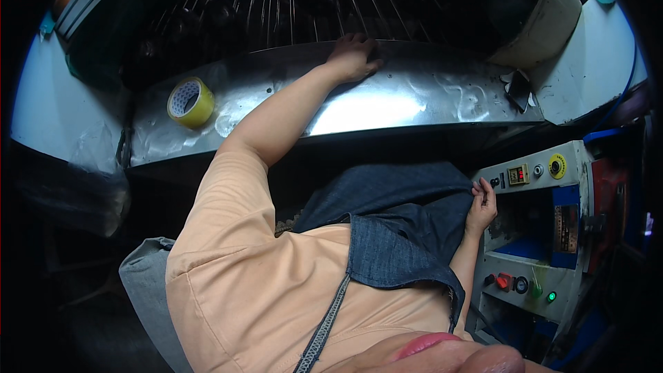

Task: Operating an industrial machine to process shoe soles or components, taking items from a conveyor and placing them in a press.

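My left hand [353, 59] lies on a shiny metal ledge [276, 107], palm down with its thumb apart. Its fingertips reach over the far edge, beside a dark area crossed by thin metal rods [293, 14]. To the left on the ledge sits a roll of yellow tape [201, 106]. Lower right, my right hand [482, 208] is raised at the edge of the grey control panel [488, 169], fingers apart and slightly bent, close to a small black switch. It also borders the dark blue denim apron [394, 190] over my lap; contact with either is hard to tell.
The panel carries a red digital display [518, 174], a yellow-ringed button [556, 166] and a lit green lamp [552, 297]. A torn dark scrap [518, 90] lies at the ledge's right end. A clear plastic bag [100, 179] hangs at left. Pale side walls flank the ledge.
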### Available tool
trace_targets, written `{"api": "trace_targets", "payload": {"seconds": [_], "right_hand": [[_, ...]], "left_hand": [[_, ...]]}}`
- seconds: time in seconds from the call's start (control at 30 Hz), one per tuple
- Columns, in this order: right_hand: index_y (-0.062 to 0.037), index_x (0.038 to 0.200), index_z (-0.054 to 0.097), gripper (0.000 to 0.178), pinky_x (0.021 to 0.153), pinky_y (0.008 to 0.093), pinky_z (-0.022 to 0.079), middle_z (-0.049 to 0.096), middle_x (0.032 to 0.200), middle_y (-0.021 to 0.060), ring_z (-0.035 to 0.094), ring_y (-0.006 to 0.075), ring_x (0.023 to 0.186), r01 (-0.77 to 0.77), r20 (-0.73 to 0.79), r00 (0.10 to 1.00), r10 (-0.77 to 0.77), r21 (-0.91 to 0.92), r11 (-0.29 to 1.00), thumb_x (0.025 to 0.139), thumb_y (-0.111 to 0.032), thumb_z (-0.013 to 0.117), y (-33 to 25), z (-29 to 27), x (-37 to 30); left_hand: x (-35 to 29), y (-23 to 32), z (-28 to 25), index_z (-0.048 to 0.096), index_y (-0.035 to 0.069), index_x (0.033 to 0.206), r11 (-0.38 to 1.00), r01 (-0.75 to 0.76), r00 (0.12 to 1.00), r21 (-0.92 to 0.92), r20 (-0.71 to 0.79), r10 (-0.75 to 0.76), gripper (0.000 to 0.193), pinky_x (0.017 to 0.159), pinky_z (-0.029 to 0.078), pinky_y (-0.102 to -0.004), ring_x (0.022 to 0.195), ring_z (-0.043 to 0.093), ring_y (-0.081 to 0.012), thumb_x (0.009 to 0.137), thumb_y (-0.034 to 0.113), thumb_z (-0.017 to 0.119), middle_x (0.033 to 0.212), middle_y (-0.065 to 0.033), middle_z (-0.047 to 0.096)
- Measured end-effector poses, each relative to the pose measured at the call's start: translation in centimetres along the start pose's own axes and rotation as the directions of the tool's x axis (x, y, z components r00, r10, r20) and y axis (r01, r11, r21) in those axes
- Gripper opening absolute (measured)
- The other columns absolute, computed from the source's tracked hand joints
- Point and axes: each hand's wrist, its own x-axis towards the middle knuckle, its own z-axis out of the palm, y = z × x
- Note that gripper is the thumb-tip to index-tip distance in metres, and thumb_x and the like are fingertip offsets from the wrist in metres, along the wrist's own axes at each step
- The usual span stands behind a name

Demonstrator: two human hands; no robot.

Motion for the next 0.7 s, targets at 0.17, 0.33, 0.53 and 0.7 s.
{"api": "trace_targets", "payload": {"seconds": [0.17, 0.33, 0.53, 0.7], "right_hand": [[0.0016, 0.113, 0.06, 0.025, 0.082, 0.0269, 0.051, 0.062, 0.108, 0.012, 0.064, 0.0184, 0.095, 0.017, 0.0, 1.0, -0.017, -0.009, 1.0, 0.092, 0.002, 0.046, 0.2, -0.1, 0.0], [0.0018, 0.113, 0.06, 0.025, 0.082, 0.027, 0.051, 0.062, 0.108, 0.0118, 0.064, 0.0184, 0.095, -0.019, -0.003, 1.0, 0.019, -0.009, 1.0, 0.093, 0.002, 0.046, 0.0, 0.1, 0.0], [0.0021, 0.113, 0.06, 0.024, 0.083, 0.027, 0.051, 0.062, 0.108, 0.0119, 0.064, 0.0184, 0.095, -0.025, -0.005, 1.0, 0.025, -0.002, 1.0, 0.093, 0.0, 0.046, -0.2, 0.0, -0.1], [0.0008, 0.108, 0.063, 0.025, 0.079, 0.0278, 0.054, 0.064, 0.102, 0.0116, 0.066, 0.0189, 0.091, -0.005, -0.039, 0.999, 0.004, -0.025, 1.0, 0.09, 0.006, 0.047, -1.0, 0.2, 0.0]], "left_hand": [[0.0, 0.2, -0.3, 0.046, 0.012, 0.132, 1.0, 0.0, 1.0, 0.008, 0.001, 0.0, 0.056, 0.109, 0.027, -0.047, 0.13, 0.032, -0.0351, 0.087, 0.045, 0.053, 0.138, -0.0148, 0.04], [0.0, 0.0, 0.0, 0.045, 0.013, 0.132, 1.0, 0.006, 1.0, 0.015, 0.004, -0.006, 0.056, 0.109, 0.026, -0.0472, 0.131, 0.032, -0.0352, 0.088, 0.045, 0.053, 0.138, -0.0146, 0.04], [0.1, 0.1, -0.1, 0.045, 0.013, 0.132, 1.0, 0.003, 1.0, 0.01, 0.003, -0.003, 0.056, 0.109, 0.026, -0.0471, 0.131, 0.032, -0.0349, 0.087, 0.046, 0.052, 0.137, -0.0148, 0.04], [-0.1, 0.1, -0.2, 0.045, 0.013, 0.132, 1.0, 0.009, 1.0, 0.018, 0.01, -0.009, 0.056, 0.109, 0.027, -0.0472, 0.13, 0.033, -0.0348, 0.087, 0.046, 0.052, 0.137, -0.0153, 0.041]]}}
